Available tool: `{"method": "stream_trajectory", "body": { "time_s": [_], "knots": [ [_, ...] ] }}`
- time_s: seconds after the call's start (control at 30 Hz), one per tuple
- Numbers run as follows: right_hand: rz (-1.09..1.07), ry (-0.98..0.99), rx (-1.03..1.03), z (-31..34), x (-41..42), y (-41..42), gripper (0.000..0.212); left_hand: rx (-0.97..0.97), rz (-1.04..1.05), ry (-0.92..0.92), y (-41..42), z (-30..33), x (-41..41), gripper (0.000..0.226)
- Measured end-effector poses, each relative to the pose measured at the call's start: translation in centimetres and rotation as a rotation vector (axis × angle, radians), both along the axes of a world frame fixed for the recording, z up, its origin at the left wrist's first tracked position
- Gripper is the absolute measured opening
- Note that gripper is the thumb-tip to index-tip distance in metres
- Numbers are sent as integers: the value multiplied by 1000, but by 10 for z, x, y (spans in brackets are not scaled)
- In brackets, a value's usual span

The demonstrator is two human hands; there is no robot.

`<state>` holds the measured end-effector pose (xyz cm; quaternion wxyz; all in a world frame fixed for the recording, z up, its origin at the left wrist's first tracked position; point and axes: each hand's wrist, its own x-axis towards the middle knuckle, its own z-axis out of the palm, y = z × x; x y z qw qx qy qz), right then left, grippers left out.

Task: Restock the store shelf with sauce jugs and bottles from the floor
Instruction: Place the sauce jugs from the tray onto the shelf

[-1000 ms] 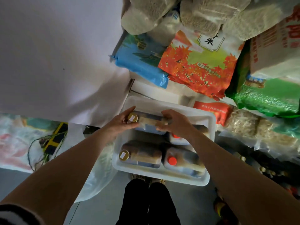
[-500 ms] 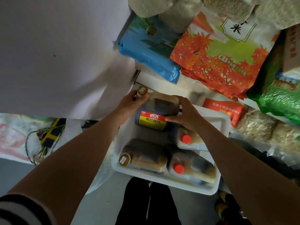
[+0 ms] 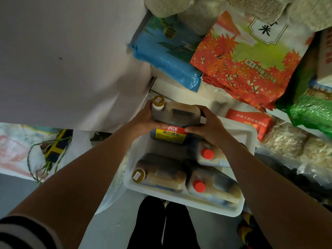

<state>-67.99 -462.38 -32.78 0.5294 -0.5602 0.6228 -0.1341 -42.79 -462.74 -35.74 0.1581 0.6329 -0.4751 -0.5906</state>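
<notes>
I have the soy sauce jug (image 3: 175, 121) clamped between both hands above the far end of the white tray (image 3: 239, 133). My left hand (image 3: 143, 119) wraps its left side just under the neck, and my right hand (image 3: 208, 126) curls round the right side, fingers reaching onto the red and yellow label. The jug stands roughly upright, so I look down on its shoulder and moulded handle; its long axis runs from the gold cap (image 3: 158, 101) at the upper left down toward the tray, and the label faces me. The cap points up and slightly away from me.

Three more jugs lie on their sides in the tray: a gold-capped jug (image 3: 161, 174) near left, cap toward the left rim, a red-capped jug (image 3: 213, 189) near right, and a second red-capped jug (image 3: 210, 155) behind it, partly under my right wrist.

Past the tray, the shelf holds a blue rice bag (image 3: 167, 56), a maple-leaf rice bag (image 3: 248, 62) and a green bag (image 3: 312, 112). A white panel (image 3: 62, 60) fills the left of the view. My dark trouser legs (image 3: 161, 225) stand just before the tray's near rim.
</notes>
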Motion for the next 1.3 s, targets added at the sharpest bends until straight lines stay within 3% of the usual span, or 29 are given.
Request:
{"method": "stream_trajectory", "body": {
  "time_s": [0.37, 0.47, 0.67, 0.77, 0.87, 0.93, 1.07, 1.23, 1.3],
  "knots": [
    [-103, -70, 83, 18, -9, -1, 83, -22, 107, -14, 5, 32, -5, 83],
    [-170, -143, 100, 34, -9, -2, 78, 0, 155, 16, 6, 49, -1, 86],
    [-304, -323, 127, 69, 0, -10, 77, -27, 296, 89, 7, 91, -4, 61],
    [-353, -402, 153, 88, 3, -11, 63, -9, 291, 90, 7, 114, -6, 66],
    [-346, -441, 121, 112, 3, -9, 51, -15, 296, 82, 8, 140, -10, 24],
    [-314, -486, 87, 130, 2, -4, 35, -41, 311, 92, 9, 162, -13, 15],
    [-211, -577, 70, 162, 1, 12, 41, -49, 366, 147, 12, 210, -13, 28],
    [-115, -555, 139, 206, -5, 21, 68, -76, 395, 171, 12, 261, -12, 70],
    [-100, -542, 140, 230, -7, 21, 69, -102, 375, 180, 10, 282, -11, 63]
  ]
}}
